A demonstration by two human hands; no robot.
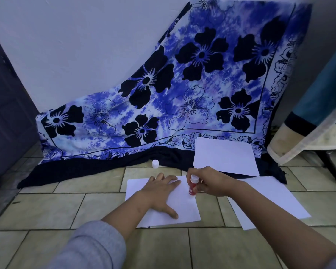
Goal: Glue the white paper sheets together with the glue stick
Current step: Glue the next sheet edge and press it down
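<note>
A white paper sheet (184,208) lies on the tiled floor in front of me. My left hand (161,193) presses flat on it with the fingers spread. My right hand (207,181) grips a red glue stick (192,186), held upright with its lower end touching the sheet near the right edge. The stick's white cap (155,164) stands apart on the floor beyond the sheet. A second white sheet (275,202) lies to the right, partly under my right forearm. A third sheet (225,156) rests farther back on the cloth's hem.
A blue and black flowered cloth (192,90) drapes from the wall down onto the floor behind the sheets. A dark door (6,105) is at the left. At the right stands a chair with a dark leg (331,167) and hanging fabric (302,136).
</note>
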